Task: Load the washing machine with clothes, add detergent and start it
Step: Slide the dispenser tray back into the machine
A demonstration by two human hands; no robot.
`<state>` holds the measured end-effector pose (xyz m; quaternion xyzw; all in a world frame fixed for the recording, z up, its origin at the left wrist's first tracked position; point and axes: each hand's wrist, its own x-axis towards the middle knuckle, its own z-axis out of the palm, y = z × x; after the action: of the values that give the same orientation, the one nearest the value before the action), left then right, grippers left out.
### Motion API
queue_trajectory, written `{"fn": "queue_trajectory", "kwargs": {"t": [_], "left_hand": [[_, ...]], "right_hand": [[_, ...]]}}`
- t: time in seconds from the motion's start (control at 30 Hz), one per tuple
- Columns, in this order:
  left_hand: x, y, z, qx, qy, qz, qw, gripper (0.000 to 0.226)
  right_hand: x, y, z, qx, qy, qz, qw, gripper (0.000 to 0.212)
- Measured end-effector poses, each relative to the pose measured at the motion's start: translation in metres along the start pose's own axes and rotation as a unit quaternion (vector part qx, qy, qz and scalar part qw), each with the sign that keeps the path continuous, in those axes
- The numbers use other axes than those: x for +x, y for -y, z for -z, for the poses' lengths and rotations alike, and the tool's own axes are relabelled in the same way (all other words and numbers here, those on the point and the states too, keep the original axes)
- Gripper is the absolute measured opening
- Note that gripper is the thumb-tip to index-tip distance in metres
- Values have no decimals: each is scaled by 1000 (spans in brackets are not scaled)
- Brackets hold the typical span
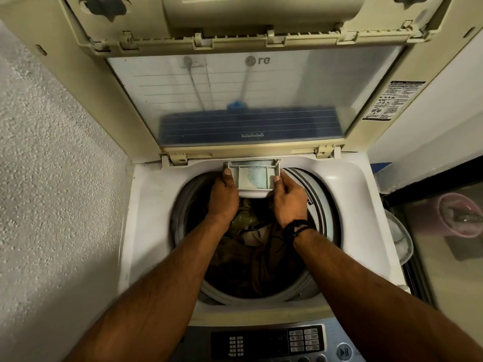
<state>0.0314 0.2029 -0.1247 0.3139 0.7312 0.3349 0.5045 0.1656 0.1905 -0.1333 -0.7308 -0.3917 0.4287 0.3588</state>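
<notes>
Both my arms reach over the drum to its far rim. My left hand (222,193) and right hand (288,198) grip the detergent drawer (252,176) by its two sides, thumbs on top, fingers (226,173) curled beneath. A black cord bracelet (295,228) wraps my right wrist.

The top-loading washing machine (146,218) stands between a rough white wall (52,165) on the left and a dim gap on the right, where a pink tub (460,215) sits. Its lid (235,100) is raised at the far side, and the control panel (274,340) lies nearest me.

The drawer sticks out from the far rim, holding pale blue powder (257,177). Dark brown clothes (251,257) fill the drum below.
</notes>
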Motion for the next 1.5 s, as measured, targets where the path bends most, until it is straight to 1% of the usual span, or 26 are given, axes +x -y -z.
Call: {"fn": "queue_trajectory", "kwargs": {"t": [0.1,0.27,0.4,0.57,0.73,0.9,1.03,1.2,1.37,1.5], "left_hand": [[0,7,-5,-4,-6,5,1000,53],[1,11,-6,-14,-12,2,1000,52],[2,13,-3,-26,-15,2,1000,51],[2,7,2,0,-3,-22,1000,50],[3,5,5,18,4,-23,1000,51],[6,5,5,23,8,-11,1000,53],[5,2,3,13,12,3,1000,54],[5,-1,1,2,6,11,1000,53],[5,-10,0,25,-4,51,998,59],[1,-10,-1,28,-13,19,999,56]], "right_hand": [[2,4,2,-30,-1,11,999,39],[0,-1,2,-25,1,19,999,41],[-3,-1,3,-42,-4,62,997,43],[5,4,-2,-14,3,-5,1000,40],[5,5,-2,-5,8,-26,1000,37],[6,7,-3,-64,-3,17,998,37],[9,11,1,-144,0,61,988,37],[13,16,6,-192,11,72,979,36],[14,26,8,-290,9,113,950,38],[16,27,6,-337,17,119,934,34]]}}
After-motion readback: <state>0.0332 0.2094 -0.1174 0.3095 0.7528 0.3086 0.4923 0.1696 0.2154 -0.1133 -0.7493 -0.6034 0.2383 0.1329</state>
